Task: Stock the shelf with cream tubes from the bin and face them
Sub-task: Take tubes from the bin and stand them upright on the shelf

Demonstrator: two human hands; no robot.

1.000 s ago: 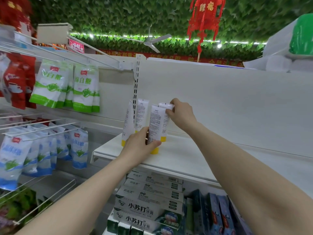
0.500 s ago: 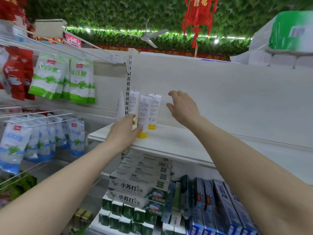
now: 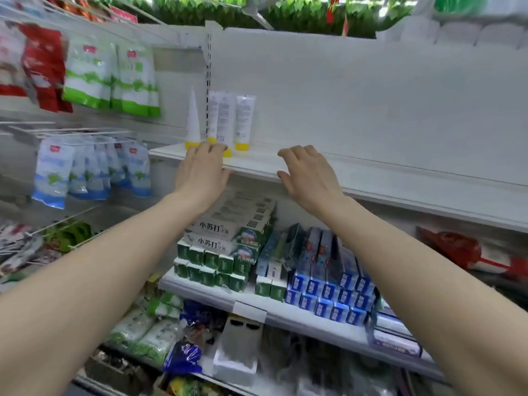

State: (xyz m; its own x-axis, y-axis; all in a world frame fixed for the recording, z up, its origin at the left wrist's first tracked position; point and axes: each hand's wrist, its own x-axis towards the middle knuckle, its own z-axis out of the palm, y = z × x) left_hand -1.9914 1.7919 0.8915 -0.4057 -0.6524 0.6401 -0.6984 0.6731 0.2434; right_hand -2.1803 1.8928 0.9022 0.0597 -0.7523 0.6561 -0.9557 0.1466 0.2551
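Note:
Several white cream tubes [image 3: 225, 118] with yellow caps stand cap-down at the left end of the white shelf [image 3: 371, 178]. The rightmost tube [image 3: 243, 121] stands apart from the others by a small gap. My left hand [image 3: 201, 172] hovers in front of the tubes' caps with relaxed fingers and holds nothing. My right hand [image 3: 307, 175] is at the shelf's front edge, to the right of the tubes, fingers loosely bent and empty. The bin is out of view.
Toothpaste boxes [image 3: 228, 235] fill the shelf below. Hanging white-and-green bags [image 3: 111, 78] and blue bags [image 3: 91, 170] are on hooks at the left. The white shelf runs bare to the right of the tubes.
Both hands have let go of the tubes and drawn back and down to the shelf's front edge. The view has tilted downward.

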